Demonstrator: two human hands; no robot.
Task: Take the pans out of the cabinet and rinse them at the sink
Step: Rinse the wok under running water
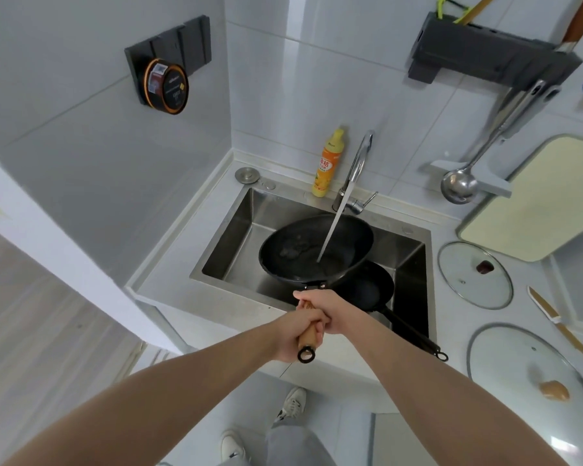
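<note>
Wok (317, 250), round, black and matte, hangs over the steel sink (236, 237), under the faucet (359, 163) stream. A smaller dark pan (371, 290) lies in the sink beneath it. Left hand (293, 334) and right hand (323, 307) both wrap tightly round the wok's wooden handle, forearms extended forward.

At frame centre, a black round wok (317, 252) with a tan wooden handle (308, 334); above it an orange-and-yellow dish-soap bottle (327, 164); right, a cream cutting board (539, 200); upper left, a black, orange-rimmed tin (166, 85), its label pattern unclear.
</note>
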